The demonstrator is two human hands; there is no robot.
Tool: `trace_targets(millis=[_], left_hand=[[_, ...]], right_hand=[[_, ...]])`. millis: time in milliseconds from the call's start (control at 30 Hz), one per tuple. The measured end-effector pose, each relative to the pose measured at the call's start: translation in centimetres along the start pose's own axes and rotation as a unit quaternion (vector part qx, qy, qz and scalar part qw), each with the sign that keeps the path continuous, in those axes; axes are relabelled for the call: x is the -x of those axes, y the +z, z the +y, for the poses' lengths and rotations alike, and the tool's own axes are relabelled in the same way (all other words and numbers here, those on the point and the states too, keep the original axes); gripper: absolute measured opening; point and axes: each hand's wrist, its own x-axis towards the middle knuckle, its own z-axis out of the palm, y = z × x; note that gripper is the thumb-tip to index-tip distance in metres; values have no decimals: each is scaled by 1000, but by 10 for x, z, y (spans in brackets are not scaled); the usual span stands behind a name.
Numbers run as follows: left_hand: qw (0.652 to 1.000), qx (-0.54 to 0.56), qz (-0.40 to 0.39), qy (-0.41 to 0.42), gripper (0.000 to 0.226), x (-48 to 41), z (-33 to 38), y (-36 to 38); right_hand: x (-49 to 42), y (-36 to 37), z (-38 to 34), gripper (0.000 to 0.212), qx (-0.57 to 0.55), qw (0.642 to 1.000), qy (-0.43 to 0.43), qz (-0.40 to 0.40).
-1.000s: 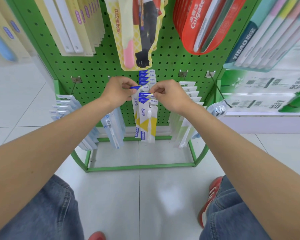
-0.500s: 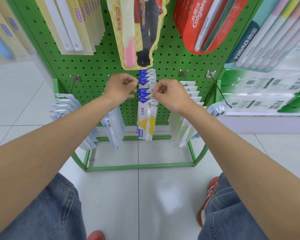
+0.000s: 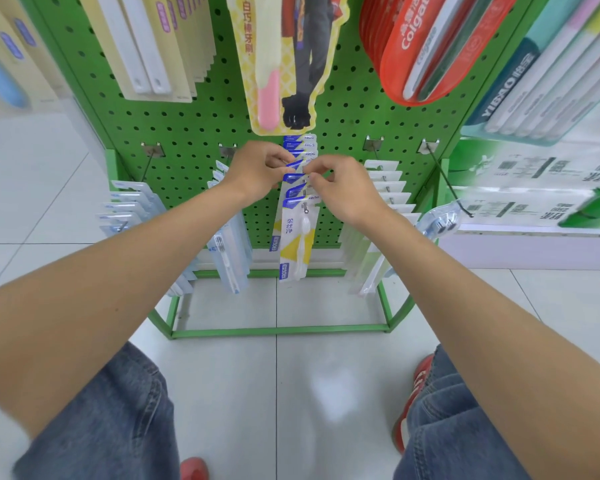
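The step in hand looks like straightening or re-hanging stock on the green pegboard (image 3: 194,126). Both hands work at the card tops of the toothbrush packs (image 3: 293,237), which hang in a file on the hook (image 3: 305,211) at the pegboard's lower middle. The left hand (image 3: 257,168) has its fingers curled, with thumb and forefinger pinching the blue header of one tilted pack (image 3: 296,164) partway along that file. The right hand (image 3: 343,188) meets it from the other side with its fingers pinched together, seemingly on the same header, though the knuckles hide the exact contact. The packs nearer the hook's tip hang straight. The next move probably calls for squaring the tilted pack on the wire and sliding it level towards the pegboard, gently enough that its neighbours are not nudged off the tip. Low on the pegboard's left side hang clear blister packs (image 3: 129,209), and on its right white-carded packs (image 3: 388,181) beside a bare hook (image 3: 447,181). Across its upper part are red Colgate packs (image 3: 413,46) and cream-carded brushes (image 3: 146,46). The pegboard's green base frame (image 3: 278,330) stands on a pale, glossy tiled floor (image 3: 274,393) in what looks like a shop aisle. The person's denim knees and red shoes show in front of it.
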Motion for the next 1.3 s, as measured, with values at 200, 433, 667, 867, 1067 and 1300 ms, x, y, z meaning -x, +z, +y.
trace_targets(millis=[200, 433, 667, 867, 1067, 1300], left_hand=[[998, 0, 52, -22, 12, 2, 1, -1], [994, -50, 89, -29, 13, 20, 0, -14], [991, -90, 99, -14, 13, 60, 4, -22], [991, -73, 108, -40, 13, 89, 6, -37], [996, -15, 53, -64, 7, 109, 3, -48], [988, 150, -27, -32, 10, 124, 9, -39]], right_hand=[[2, 2, 5, 22, -8, 1000, -3, 3], [14, 0, 3, 32, 10, 1000, -13, 19], [44, -2, -12, 28, 40, 993, -35, 102], [76, 2, -26, 16, 40, 992, -60, 101], [88, 8, -27, 20, -1, 996, -45, 76], [95, 18, -39, 22, -62, 997, -21, 30]])
